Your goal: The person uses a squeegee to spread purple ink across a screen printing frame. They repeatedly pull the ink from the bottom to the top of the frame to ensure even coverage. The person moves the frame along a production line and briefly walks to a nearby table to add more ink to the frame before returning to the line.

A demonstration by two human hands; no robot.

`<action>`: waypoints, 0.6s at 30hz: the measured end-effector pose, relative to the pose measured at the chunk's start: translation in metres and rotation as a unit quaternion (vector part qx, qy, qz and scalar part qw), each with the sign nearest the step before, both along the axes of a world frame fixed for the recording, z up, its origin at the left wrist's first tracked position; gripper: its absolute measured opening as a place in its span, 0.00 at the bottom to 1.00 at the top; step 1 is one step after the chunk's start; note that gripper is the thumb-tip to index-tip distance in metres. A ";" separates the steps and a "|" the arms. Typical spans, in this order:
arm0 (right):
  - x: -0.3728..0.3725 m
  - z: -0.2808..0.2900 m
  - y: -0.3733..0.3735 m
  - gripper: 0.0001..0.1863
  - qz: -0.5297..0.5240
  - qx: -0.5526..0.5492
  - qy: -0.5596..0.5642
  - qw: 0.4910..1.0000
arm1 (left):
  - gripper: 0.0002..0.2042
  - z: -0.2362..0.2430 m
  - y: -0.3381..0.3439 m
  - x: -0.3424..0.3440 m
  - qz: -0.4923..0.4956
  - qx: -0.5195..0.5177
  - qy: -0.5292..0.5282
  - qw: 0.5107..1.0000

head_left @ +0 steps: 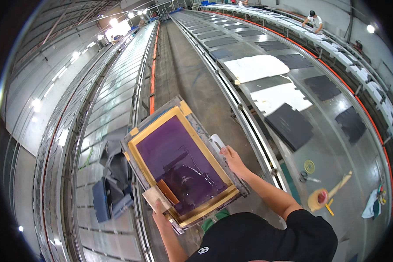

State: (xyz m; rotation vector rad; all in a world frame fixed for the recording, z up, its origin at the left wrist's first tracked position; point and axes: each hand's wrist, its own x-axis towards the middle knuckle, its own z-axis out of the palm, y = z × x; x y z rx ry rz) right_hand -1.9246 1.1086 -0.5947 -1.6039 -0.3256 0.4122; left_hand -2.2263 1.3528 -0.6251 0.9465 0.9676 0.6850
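I hold a screen printing frame (181,148) tilted between both hands, with purple mesh, yellow taped inner borders and glossy wet-looking streaks. My left hand (160,213) is closed at its lower left, by a pale wooden block (156,197); an orange-brown blade (167,191) lies beside the block inside the frame. My right hand (234,163) is closed on the frame's right edge, at a white handle (217,141).
Long metal tables (96,109) flank a walkway (179,65). The right one bears dark panels (288,126), white sheets (255,65), a tape roll (318,199) and scissors (308,178). Grey fabric (111,161) lies on the left. A person (313,22) works at a far right table.
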 end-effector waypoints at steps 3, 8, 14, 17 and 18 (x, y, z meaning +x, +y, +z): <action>0.085 -0.021 0.068 0.20 0.004 0.017 -0.039 0.999 | 0.30 -0.015 0.057 0.075 0.007 0.013 -0.032 0.999; 0.211 -0.021 0.164 0.18 -0.032 0.032 -0.032 0.998 | 0.30 0.004 0.159 0.209 -0.006 -0.008 -0.051 0.999; 0.334 -0.010 0.215 0.18 -0.064 0.009 0.005 0.998 | 0.31 0.005 0.277 0.363 -0.102 0.011 -0.046 0.994; 0.394 -0.033 0.256 0.18 -0.145 0.035 -0.004 0.989 | 0.35 -0.013 0.329 0.441 -0.140 -0.026 -0.053 0.988; 0.421 -0.038 0.271 0.18 -0.174 0.046 -0.015 0.984 | 0.36 -0.019 0.343 0.470 -0.146 -0.028 -0.057 0.987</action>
